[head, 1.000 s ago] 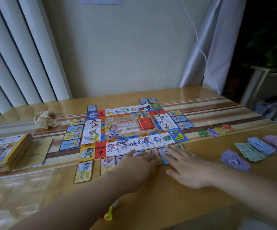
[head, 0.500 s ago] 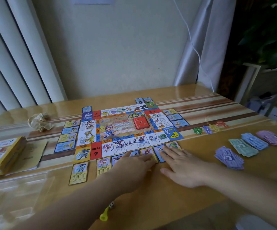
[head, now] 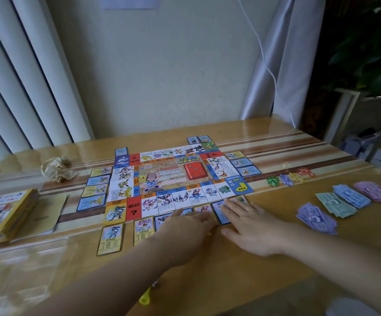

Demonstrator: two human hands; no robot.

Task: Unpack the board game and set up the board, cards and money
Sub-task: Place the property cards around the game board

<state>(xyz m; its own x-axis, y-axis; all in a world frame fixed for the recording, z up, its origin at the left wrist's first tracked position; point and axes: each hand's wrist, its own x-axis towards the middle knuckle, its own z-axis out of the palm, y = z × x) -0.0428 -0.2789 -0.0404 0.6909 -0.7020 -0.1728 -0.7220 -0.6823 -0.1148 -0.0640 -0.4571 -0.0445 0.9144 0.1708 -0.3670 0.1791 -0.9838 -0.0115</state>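
Tabletop — left hand, right hand, grips flat, unclenched, over half-hidden cards beside board.

Left hand and right hand lie side by side, palms down.

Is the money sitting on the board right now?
No, the money piles lie on the table to the right of the board, apart from it.

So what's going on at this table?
A person is laying out a board game. The board lies open on the table, with cards lined along its edges. The left hand and right hand rest flat on the near row of cards. Sorted money piles sit to the right, the box to the left.
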